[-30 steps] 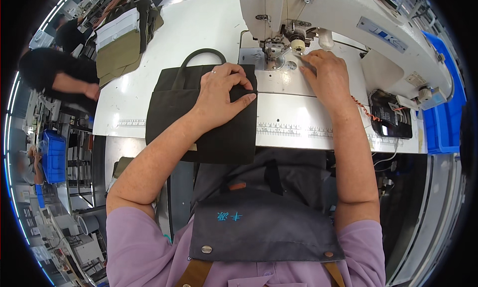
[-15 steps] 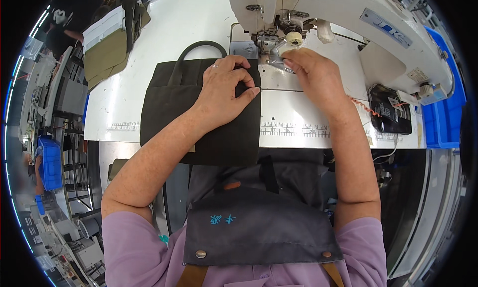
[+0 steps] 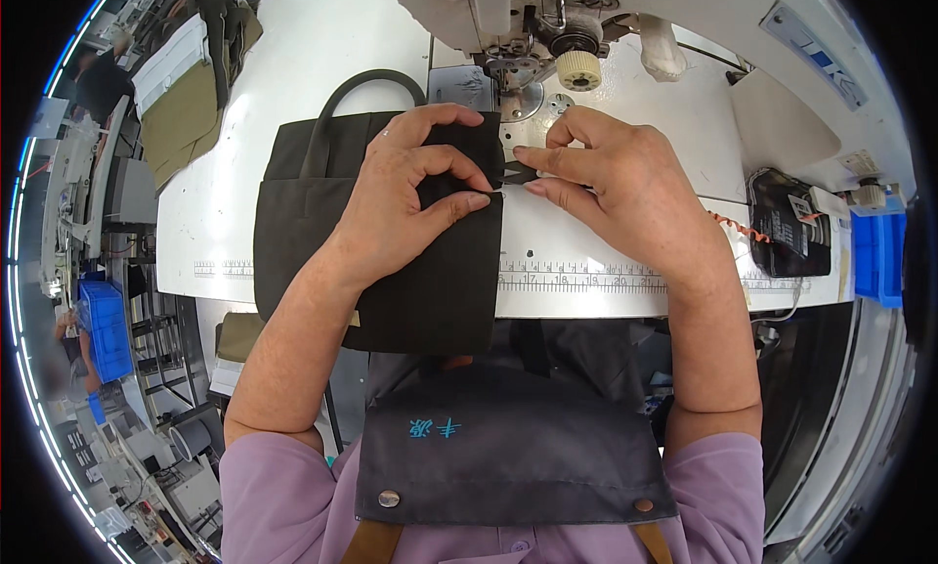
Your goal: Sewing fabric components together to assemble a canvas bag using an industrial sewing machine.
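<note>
A dark olive fabric bag (image 3: 391, 290) with a looped handle (image 3: 342, 100) lies flat on the white sewing table, its lower end past the front edge. My left hand (image 3: 401, 188) rests over the upper right of the bag. Its thumb and index finger pinch the fabric at the right edge. Just right of that edge, my right hand (image 3: 620, 183) is closed on what look like small dark thread snips (image 3: 520, 172), their tips at the bag's edge. Fingers hide much of the tool. The sewing machine's needle area (image 3: 518, 85) stands just beyond both hands.
The white machine head (image 3: 723, 36) arches over the far right. A printed ruler strip (image 3: 586, 276) runs along the front of the table. Stacked olive fabric pieces (image 3: 181, 114) lie at the far left. A black pouch (image 3: 782, 222) and a blue bin (image 3: 877, 256) are at right.
My right hand has come from beside the machine's needle area back toward me, to the bag's right edge. My left fingers have closed on that edge. The bag sits slightly further left and nearer.
</note>
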A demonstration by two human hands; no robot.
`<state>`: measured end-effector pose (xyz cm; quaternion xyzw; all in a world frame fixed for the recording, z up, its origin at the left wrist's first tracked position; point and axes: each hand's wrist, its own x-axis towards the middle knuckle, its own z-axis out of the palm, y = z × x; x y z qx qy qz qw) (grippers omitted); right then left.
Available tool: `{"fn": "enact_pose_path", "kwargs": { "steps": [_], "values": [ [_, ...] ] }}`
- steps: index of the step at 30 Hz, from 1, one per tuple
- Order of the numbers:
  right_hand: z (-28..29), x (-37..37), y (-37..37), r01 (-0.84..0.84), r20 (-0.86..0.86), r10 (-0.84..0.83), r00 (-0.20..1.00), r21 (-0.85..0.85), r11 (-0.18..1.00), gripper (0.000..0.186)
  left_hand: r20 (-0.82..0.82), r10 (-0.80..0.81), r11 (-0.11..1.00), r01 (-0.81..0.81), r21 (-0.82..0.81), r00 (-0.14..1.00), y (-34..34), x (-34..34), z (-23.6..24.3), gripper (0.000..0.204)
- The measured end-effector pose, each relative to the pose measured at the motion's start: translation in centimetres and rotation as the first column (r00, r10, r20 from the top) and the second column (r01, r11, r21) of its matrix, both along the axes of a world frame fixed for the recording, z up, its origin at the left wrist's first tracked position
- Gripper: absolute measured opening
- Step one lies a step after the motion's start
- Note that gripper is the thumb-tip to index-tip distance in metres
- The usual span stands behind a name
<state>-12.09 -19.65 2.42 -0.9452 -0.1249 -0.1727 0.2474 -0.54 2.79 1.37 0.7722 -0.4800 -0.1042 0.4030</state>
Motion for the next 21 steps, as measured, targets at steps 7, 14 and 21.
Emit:
{"fn": "enact_pose_path", "kwargs": {
  "steps": [7, 14, 21],
  "values": [
    [-0.6, 0.2, 0.3, 0.034, 0.082, -0.025, 0.996, -0.099, 0.994, 0.013, 0.062, 0.061, 0.998, -0.063, 0.017, 0.996, -0.5, 0.2, -0.4, 0.012],
    [-0.5, 0.3, 0.3, 0.046, 0.084, -0.033, 0.996, -0.151, 0.988, 0.010, 0.231, 0.121, 0.985, -0.145, 0.089, 0.965, -1.1, -0.4, -0.5, 0.014],
    [-0.5, 0.2, 0.4, 0.073, 0.058, -0.064, 0.996, -0.179, 0.981, 0.009, 0.227, 0.133, 0.984, -0.157, 0.088, 0.965, -1.7, -0.4, -0.6, 0.013]
  ]
}}
